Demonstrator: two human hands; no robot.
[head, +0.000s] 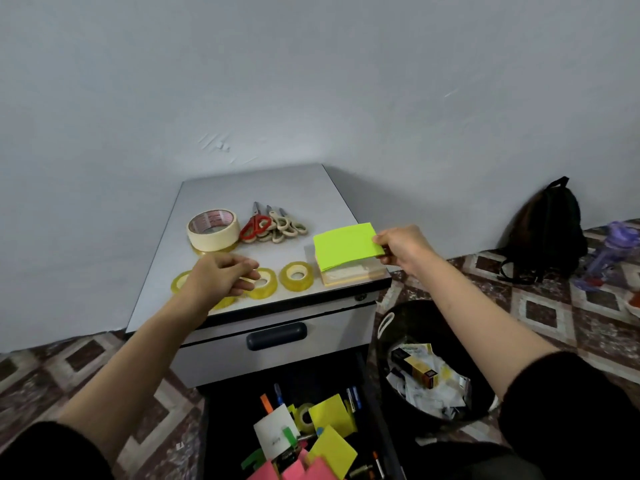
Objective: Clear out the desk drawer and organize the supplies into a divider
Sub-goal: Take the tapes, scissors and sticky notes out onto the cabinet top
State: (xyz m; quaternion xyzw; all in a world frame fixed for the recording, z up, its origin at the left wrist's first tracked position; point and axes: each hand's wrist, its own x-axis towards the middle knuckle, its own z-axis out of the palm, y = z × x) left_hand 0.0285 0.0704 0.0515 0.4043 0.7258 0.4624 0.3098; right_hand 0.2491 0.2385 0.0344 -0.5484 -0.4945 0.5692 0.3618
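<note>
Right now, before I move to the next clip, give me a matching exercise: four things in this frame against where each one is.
Things
1. green sticky notes
2. masking tape roll
3. pink notes
4. backpack

Places
A. in the open drawer
B. on the floor, against the wall
C. pinched in the right hand
D. on the cabinet top, beside the scissors

Pairs: 1-C, 2-D, 3-A, 4-B.
</note>
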